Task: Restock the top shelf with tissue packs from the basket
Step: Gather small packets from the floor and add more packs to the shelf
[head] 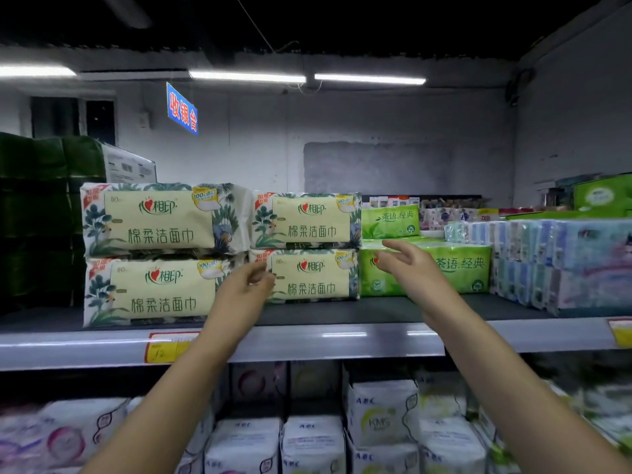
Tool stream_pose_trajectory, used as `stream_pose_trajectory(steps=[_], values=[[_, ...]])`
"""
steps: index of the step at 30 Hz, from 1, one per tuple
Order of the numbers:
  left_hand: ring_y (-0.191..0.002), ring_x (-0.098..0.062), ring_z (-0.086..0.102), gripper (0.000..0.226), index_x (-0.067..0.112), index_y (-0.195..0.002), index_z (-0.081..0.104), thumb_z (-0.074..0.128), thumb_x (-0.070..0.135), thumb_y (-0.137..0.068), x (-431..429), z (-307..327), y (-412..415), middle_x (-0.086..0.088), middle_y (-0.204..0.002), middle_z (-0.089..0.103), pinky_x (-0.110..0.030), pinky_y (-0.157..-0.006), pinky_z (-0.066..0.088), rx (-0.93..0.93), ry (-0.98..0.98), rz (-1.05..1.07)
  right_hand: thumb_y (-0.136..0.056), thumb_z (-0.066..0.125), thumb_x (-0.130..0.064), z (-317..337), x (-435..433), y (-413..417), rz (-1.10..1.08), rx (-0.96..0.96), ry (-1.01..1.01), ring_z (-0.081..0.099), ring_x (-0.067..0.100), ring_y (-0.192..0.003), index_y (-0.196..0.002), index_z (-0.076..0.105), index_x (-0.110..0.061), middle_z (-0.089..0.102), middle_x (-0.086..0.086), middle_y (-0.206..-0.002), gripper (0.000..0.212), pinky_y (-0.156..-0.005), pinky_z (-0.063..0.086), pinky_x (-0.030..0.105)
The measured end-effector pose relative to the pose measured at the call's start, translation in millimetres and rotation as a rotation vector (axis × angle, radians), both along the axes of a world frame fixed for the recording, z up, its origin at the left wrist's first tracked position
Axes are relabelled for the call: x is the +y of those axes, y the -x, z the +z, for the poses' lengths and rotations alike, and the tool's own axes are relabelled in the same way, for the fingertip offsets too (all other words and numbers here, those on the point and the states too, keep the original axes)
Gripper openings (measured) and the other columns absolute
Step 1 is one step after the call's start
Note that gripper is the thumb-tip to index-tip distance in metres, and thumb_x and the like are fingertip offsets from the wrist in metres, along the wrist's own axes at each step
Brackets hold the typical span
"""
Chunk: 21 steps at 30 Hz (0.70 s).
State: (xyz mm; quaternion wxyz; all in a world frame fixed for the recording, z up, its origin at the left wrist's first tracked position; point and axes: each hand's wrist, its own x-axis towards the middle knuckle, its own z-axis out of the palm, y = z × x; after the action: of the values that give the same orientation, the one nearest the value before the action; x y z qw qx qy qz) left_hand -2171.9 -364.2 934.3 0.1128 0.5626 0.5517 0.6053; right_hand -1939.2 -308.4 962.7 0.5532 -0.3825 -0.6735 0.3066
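At the top shelf [342, 340], the left hand [251, 283] curls loosely against the left end of the lower cream tissue pack [313, 277] — gripping or merely touching, I cannot tell. The right hand [400, 258] hovers, fingers spread and empty, by its right end. Likely light, soft, slick-wrapped — best held by both ends. The basket is out of view.

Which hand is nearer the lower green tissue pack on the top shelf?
Right. The right hand is in front of the left end of the lower green pack; the left hand is further left, at the lower cream pack.
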Motion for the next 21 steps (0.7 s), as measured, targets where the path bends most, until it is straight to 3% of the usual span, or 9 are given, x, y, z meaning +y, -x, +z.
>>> stream_pose_trajectory(steps=[3,7,11,14,17,19,21], values=[[-0.117,-0.016,0.057,0.039,0.018,-0.134,0.051,0.053,0.026,-0.097,-15.4,0.8,-8.5,0.001,-0.125,0.061,-0.042,-0.105,0.043,-0.09,0.009,-0.075,-0.098,0.049,-0.024,-2.7,-8.5,-0.5,0.015,0.015,0.009,0.056,0.014,-0.117,-0.134,0.049,-0.021,0.06,-0.002,-0.127,0.035,-0.075,0.039,0.022],[-0.117,-0.013,0.056,0.039,0.02,-0.134,0.051,0.053,0.029,-0.096,-35.6,-7.2,-14.4,0.002,-0.127,0.06,-0.041,-0.106,0.043,-0.113,-0.007,-0.099,-0.099,0.047,-0.02,-15.9,-20.1,8.1,0.081,0.083,0.009,0.057,0.013,-0.115,-0.127,0.051,-0.023,0.062,-0.006,-0.12,0.029,-0.09,0.039,0.026],[-0.114,-0.009,0.057,0.031,0.025,-0.126,0.053,0.054,0.028,-0.096,-55.4,-20.2,-13.6,0.004,-0.123,0.062,-0.033,-0.098,0.047,-0.181,-0.013,-0.075,-0.098,0.047,-0.017,-36.0,-27.2,29.3,0.184,0.123,0.037,0.057,0.009,-0.115,-0.133,0.049,-0.02,0.062,-0.007,-0.119,0.035,-0.091,0.039,0.023],[-0.114,-0.011,0.057,0.026,0.025,-0.123,0.054,0.053,0.024,-0.096,-65.5,-28.9,-13.7,0.001,-0.122,0.061,-0.025,-0.087,0.048,-0.236,-0.03,-0.054,-0.098,0.047,-0.018,-46.7,-29.4,41.3,0.231,0.114,0.045,0.055,0.004,-0.112,-0.135,0.048,-0.024,0.061,-0.01,-0.121,0.037,-0.081,0.039,0.013],[-0.113,-0.011,0.059,0.027,0.024,-0.123,0.056,0.053,0.024,-0.096,-70.0,-37.4,-13.1,0.001,-0.121,0.062,-0.024,-0.087,0.047,-0.276,-0.02,-0.036,-0.099,0.048,-0.019,-53.0,-30.5,42.5,0.236,0.123,0.033,0.055,-0.003,-0.106,-0.134,0.048,-0.027,0.06,-0.013,-0.121,0.036,-0.076,0.038,0.006],[-0.111,-0.01,0.06,0.029,0.021,-0.125,0.056,0.054,0.024,-0.096,-73.1,-43.0,-11.7,0.003,-0.119,0.064,-0.024,-0.085,0.047,-0.292,-0.015,-0.013,-0.098,0.049,-0.019,-55.1,-33.9,40.8,0.23,0.132,0.026,0.055,-0.008,-0.104,-0.132,0.049,-0.028,0.061,-0.013,-0.119,0.035,-0.076,0.04,0.007],[-0.109,-0.01,0.061,0.028,0.022,-0.123,0.058,0.055,0.023,-0.095,-77.4,-47.9,-9.7,0.004,-0.115,0.066,-0.025,-0.084,0.047,-0.302,-0.021,0.008,-0.098,0.051,-0.023,-56.3,-38.3,40.3,0.227,0.153,0.036,0.057,0.0,-0.11,-0.128,0.052,-0.03,0.061,-0.011,-0.12,0.031,-0.081,0.041,0.012]])
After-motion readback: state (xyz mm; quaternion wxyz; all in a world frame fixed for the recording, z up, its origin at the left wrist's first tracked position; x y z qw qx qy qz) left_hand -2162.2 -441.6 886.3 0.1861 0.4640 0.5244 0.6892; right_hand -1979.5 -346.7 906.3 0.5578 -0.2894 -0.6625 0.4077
